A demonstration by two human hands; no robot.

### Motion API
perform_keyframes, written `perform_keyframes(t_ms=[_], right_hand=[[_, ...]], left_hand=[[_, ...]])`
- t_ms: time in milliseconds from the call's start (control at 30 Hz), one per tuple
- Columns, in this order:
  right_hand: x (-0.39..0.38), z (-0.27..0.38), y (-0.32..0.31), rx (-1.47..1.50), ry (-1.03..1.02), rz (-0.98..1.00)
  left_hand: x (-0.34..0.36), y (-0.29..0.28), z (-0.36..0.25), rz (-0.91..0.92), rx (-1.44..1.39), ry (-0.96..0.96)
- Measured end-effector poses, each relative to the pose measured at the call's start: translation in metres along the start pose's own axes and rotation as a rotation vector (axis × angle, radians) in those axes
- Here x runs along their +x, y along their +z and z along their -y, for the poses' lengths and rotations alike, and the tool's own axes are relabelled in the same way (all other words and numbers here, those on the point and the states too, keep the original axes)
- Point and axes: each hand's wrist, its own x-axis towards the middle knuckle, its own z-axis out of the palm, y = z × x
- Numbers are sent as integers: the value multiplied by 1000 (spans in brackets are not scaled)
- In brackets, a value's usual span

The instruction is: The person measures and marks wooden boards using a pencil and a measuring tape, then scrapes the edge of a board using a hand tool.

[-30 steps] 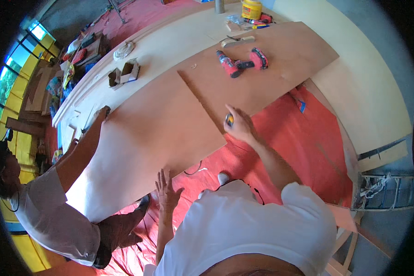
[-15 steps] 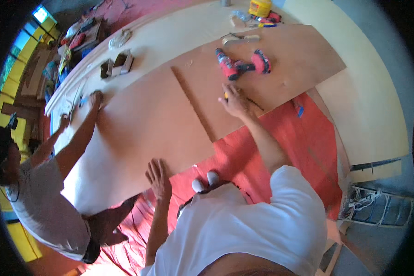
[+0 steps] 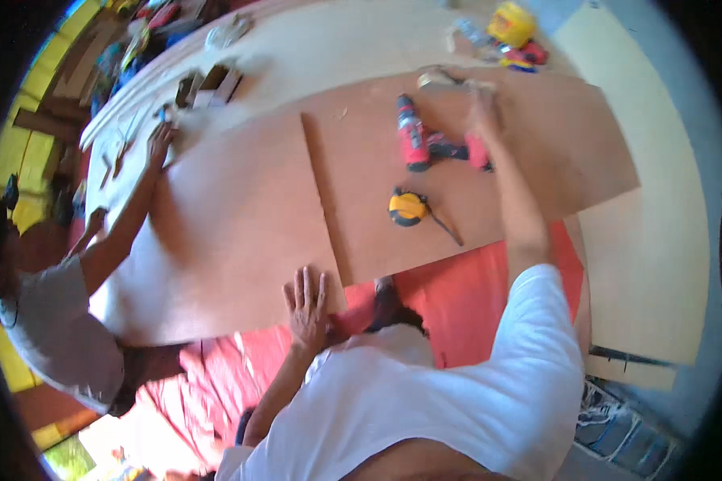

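Observation:
My left hand (image 3: 305,313) lies open on the near edge of a brown board (image 3: 241,208). My right hand (image 3: 484,112) reaches across a second brown board (image 3: 569,144) to just beside a pale wooden block (image 3: 437,78); its fingers are blurred, and I cannot tell what they hold. Below that hand lies a red cordless drill (image 3: 415,140). A yellow tape measure (image 3: 407,207) with a dark strip alongside rests on the right board, nearer me.
A co-worker (image 3: 56,321) leans over the left board, hand (image 3: 159,144) at its far edge. Beyond are cardboard boxes (image 3: 212,88), a white coil (image 3: 226,32) and a yellow tub (image 3: 512,24). Red sheeting (image 3: 449,313) lies below; a metal ladder (image 3: 618,433) is at lower right.
The tape measure has left my right hand and now lies on the board. That hand has moved forward and right, past the drill. The co-worker's arms have shifted; my view has tilted.

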Motion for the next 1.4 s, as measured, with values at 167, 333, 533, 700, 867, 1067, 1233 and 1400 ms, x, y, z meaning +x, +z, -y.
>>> perform_keyframes(t_ms=[167, 333, 533, 700, 867, 1067, 1233, 1400], right_hand=[[85, -4, 28, -69, -245, 71], [125, -7, 27, -9, -335, 458], [136, -15, 47, 125, -487, 137], [110, 52, -33, 334, -503, -117], [-65, 125, -97, 1148, -228, 230], [-322, 179, -48, 1535, 214, 384], [-453, 201, -30, 1583, 369, 422], [-491, 210, 17, 1623, 525, 358]], left_hand=[[-13, -4, -4, 126, -10, -55], [-77, 0, -7, 152, -89, -42], [-122, 0, -5, 247, -108, -65], [-156, 2, 10, 248, -75, 34], [-210, 13, 30, 217, -26, 149], [-246, 13, 36, 61, -66, 222], [-255, 34, 42, -15, 13, 296], [-259, 19, 39, 104, -5, 358]])
